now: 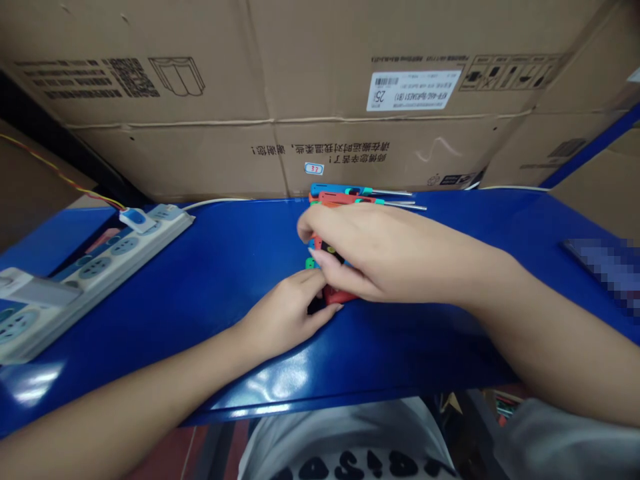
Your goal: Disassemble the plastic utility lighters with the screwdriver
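Observation:
Several long-nozzle lighters lie side by side on the blue table, handles to the left and metal tubes to the right. Farthest back is a blue lighter (334,189), and just in front of it a red lighter (345,199). My right hand (380,250) reaches over the row, its fingers curled down on the lighters and hiding most of them. Thumb and fingers of my left hand (295,303) close around the handle end of the nearest red lighter (337,294). A green lighter end (311,264) shows between my hands.
Upright cardboard (200,147) walls off the back, with a small numbered sticker (314,169) on it. A white power strip (110,267) with plugs and cables lies at the left. A dark flat object (605,273), partly blurred, lies at the right.

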The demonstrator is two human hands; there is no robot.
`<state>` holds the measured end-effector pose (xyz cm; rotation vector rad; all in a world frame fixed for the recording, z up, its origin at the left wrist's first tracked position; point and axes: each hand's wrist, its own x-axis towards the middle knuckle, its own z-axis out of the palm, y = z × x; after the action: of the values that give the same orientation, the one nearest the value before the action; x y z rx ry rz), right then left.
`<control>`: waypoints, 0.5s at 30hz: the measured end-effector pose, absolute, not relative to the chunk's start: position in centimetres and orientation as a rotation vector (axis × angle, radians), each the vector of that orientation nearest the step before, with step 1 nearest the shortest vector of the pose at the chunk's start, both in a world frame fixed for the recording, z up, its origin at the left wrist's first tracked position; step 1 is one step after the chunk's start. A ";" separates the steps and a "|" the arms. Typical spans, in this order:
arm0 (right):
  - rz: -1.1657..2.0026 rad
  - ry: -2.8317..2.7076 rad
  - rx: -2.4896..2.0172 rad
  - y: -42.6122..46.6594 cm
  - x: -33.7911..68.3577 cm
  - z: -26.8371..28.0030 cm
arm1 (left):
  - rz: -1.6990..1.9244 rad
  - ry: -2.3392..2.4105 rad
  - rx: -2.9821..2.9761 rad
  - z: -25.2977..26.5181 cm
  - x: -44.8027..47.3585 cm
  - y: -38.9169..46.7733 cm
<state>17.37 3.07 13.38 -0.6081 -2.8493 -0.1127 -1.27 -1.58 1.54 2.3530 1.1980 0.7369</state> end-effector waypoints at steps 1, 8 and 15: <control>-0.107 -2.839 -0.596 3.1 17.4 13.4 | 0.739 1.202 2.354 1.6 -1.3 -1.6; -0.133 -2.827 -0.649 3.0 17.3 13.4 | 0.719 1.184 2.388 1.7 -1.4 -1.5; -0.080 -2.855 -0.621 2.9 17.6 13.7 | 0.713 1.192 2.394 1.7 -1.5 -1.5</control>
<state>17.63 2.88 13.65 -0.6213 -2.8546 -0.0802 -1.48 -1.52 1.67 2.3938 1.1919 0.7126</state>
